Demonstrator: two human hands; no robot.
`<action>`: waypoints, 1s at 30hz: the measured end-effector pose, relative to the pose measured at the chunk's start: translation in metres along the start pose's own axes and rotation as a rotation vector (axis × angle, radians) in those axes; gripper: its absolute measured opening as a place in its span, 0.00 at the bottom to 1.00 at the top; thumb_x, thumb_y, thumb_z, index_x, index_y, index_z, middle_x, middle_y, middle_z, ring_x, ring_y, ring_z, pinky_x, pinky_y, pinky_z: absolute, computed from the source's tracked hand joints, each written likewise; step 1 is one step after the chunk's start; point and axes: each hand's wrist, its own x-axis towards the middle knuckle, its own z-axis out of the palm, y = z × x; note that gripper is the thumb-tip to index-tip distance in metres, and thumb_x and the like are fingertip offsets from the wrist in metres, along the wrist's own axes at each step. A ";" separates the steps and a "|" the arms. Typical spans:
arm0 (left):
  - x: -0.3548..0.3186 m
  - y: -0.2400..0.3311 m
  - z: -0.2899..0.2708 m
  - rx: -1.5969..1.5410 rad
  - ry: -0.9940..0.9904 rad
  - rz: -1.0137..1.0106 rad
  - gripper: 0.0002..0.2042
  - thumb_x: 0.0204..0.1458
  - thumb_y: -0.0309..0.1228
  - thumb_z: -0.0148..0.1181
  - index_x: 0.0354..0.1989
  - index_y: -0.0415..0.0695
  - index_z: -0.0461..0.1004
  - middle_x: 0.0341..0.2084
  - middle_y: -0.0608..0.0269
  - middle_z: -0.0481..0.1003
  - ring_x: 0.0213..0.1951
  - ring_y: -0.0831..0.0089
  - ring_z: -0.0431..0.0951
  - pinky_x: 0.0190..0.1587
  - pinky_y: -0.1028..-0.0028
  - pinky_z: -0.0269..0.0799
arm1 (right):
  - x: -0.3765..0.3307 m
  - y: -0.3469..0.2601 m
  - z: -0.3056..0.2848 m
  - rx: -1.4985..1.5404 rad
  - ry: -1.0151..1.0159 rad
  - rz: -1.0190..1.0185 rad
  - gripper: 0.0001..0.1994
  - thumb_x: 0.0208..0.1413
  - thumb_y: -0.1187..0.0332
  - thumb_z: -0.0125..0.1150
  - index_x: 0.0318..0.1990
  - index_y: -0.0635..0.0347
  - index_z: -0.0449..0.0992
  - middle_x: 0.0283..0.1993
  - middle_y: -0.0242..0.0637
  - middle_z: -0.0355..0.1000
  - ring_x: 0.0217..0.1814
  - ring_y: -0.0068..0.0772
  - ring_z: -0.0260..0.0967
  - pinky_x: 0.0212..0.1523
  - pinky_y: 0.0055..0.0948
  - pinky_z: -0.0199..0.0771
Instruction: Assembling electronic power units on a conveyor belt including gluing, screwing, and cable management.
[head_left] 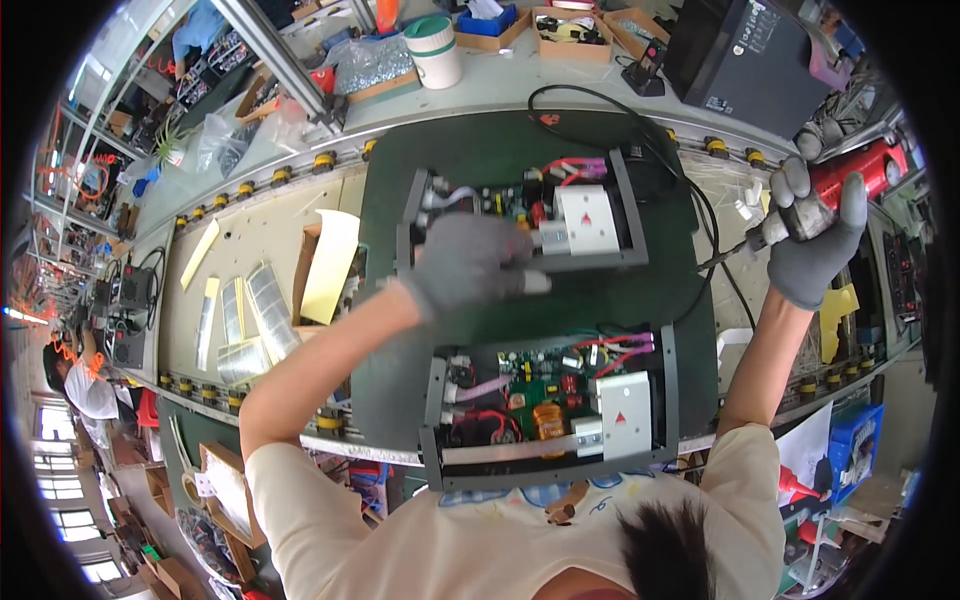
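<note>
Two dark metal chassis with circuit boards lie on a green mat. My left hand, in a grey glove, is over the front edge of the far chassis, beside its white plate. Its thumb points right; motion blurs the other fingers, so any grip is unclear. At the right, my gloved right hand is closed around a red power screwdriver. The bit of the screwdriver points left, toward the mat's right edge, apart from both chassis. Close to my body lies the near chassis, showing coloured wires and another white plate.
A black cable loops along the mat's right side. Left of the mat are yellow strips, clear sheets and a cardboard box. Behind stand a lidded cup, parts boxes and a black case.
</note>
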 end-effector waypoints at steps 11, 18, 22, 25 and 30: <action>-0.003 -0.053 -0.023 -1.222 0.025 -0.550 0.16 0.54 0.29 0.50 0.50 0.37 0.64 0.43 0.58 0.70 0.40 0.70 0.73 0.41 0.76 0.68 | 0.033 0.066 0.044 0.109 -0.165 -0.086 0.25 0.55 0.58 0.49 0.55 0.68 0.61 0.46 0.44 0.68 0.35 0.28 0.60 0.37 0.31 0.61; 0.050 -0.058 -0.017 -1.711 0.058 -0.642 0.16 0.55 0.21 0.46 0.52 0.29 0.60 0.40 0.52 0.70 0.47 0.60 0.74 0.54 0.75 0.71 | 0.049 0.090 0.101 0.081 0.085 -0.120 0.19 0.54 0.60 0.51 0.49 0.64 0.67 0.34 0.43 0.70 0.27 0.29 0.67 0.28 0.30 0.71; 0.052 -0.064 -0.009 -1.655 0.030 -0.613 0.18 0.57 0.31 0.52 0.51 0.33 0.62 0.39 0.57 0.70 0.41 0.70 0.74 0.40 0.84 0.75 | 0.065 0.122 0.102 0.734 -0.124 -0.138 0.18 0.53 0.61 0.52 0.47 0.64 0.67 0.32 0.43 0.70 0.24 0.28 0.68 0.24 0.28 0.73; 0.051 -0.076 -0.005 -1.623 0.009 -0.636 0.16 0.55 0.37 0.55 0.46 0.38 0.66 0.33 0.65 0.69 0.32 0.80 0.71 0.29 0.89 0.70 | 0.074 0.136 0.087 1.405 -0.518 -0.104 0.18 0.53 0.61 0.53 0.48 0.62 0.66 0.33 0.44 0.70 0.25 0.29 0.69 0.24 0.28 0.73; 0.056 -0.072 -0.004 -1.611 0.009 -0.698 0.16 0.54 0.45 0.56 0.39 0.45 0.68 0.26 0.72 0.65 0.25 0.85 0.65 0.20 0.90 0.61 | 0.061 0.122 0.068 0.110 -0.091 -0.201 0.20 0.54 0.62 0.48 0.51 0.65 0.66 0.40 0.45 0.70 0.33 0.30 0.66 0.35 0.35 0.68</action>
